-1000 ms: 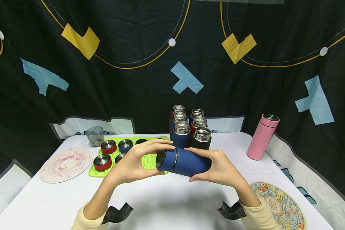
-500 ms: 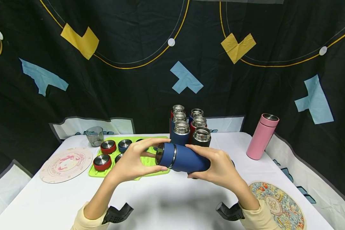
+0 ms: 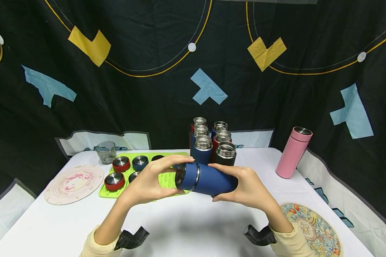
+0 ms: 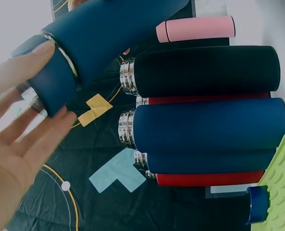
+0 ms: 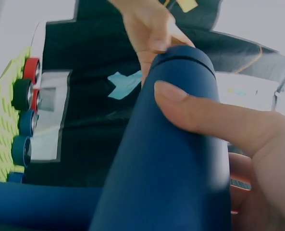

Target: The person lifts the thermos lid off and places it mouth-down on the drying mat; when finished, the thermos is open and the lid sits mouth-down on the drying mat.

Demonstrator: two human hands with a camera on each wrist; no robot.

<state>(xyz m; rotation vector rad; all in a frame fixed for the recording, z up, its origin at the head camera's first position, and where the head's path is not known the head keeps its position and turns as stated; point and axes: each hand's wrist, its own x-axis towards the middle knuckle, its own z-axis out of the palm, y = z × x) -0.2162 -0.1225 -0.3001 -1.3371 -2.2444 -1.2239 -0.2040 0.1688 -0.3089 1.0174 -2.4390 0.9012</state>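
A blue thermos (image 3: 213, 180) lies almost level in the air above the table, its silver-ringed lid end pointing left and tilted slightly up. My right hand (image 3: 246, 185) grips the body near its base, thumb and fingers on opposite sides. The left hand (image 3: 151, 178) holds the blue lid (image 3: 189, 176), fingertips over the top and thumb below. From the left wrist view, the thumb (image 4: 43, 48) presses on the lid (image 4: 51, 82), with a thin bright ring between lid and body. The right wrist view shows the right thumb (image 5: 173, 103) along the body (image 5: 166, 154).
Open thermoses stand behind in two rows, a blue one (image 3: 202, 153) and a black one (image 3: 226, 155) in front. A green tray (image 3: 167, 180) bears red (image 3: 114, 181), blue and black lids. Around it are a glass (image 3: 106, 152), a pink bottle (image 3: 294, 153) and two round mats (image 3: 54, 185).
Half a second ago the left fingers were spread more loosely about the lid, thumb farther right; now they are back around it. The thermos has shifted slightly right and the lid end tilts a bit differently.
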